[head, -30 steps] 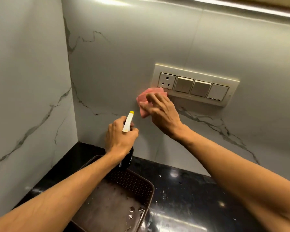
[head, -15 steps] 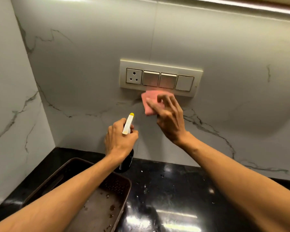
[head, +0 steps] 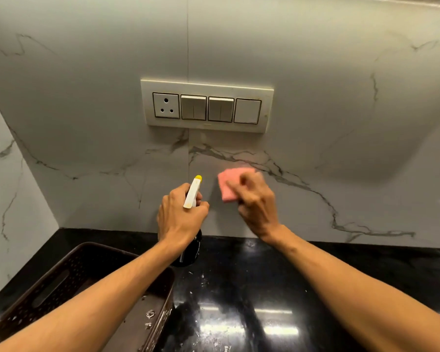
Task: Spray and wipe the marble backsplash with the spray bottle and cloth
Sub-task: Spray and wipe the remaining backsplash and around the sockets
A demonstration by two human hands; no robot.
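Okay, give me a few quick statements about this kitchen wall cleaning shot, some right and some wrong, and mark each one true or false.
1. The left hand holds the spray bottle. True.
2. The right hand holds the pink cloth against the backsplash. True.
3. The cloth touches the switch plate. False: it is on the marble below the plate, apart from it.
4. The socket is at the plate's right end. False: it is at the left end.
5. A brown basket stands on the counter under the left forearm. True.
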